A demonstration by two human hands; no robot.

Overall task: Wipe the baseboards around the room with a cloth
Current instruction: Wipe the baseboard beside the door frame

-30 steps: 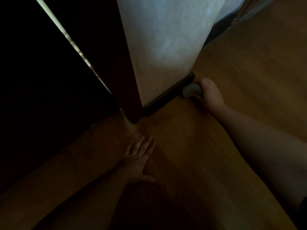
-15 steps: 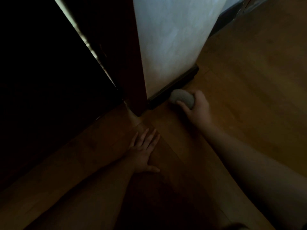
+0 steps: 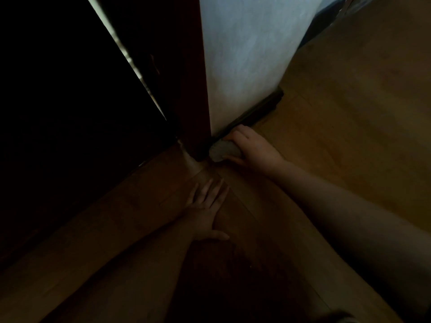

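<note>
Right hand (image 3: 255,149) gripping the bunched grey cloth (image 3: 225,151), slid along the dark wooden baseboard (image 3: 258,111) to the door-frame end; left hand (image 3: 207,209) flat on the wooden floor (image 3: 349,136), fingers relaxed. Stretch nearly done.

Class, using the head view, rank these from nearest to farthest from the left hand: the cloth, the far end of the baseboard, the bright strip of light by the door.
1. Cloth: just ahead-right of the left hand, gripped by the right hand.
2. Baseboard far end: farther right, along the wall's foot.
3. Light strip: upper left, farthest.
</note>
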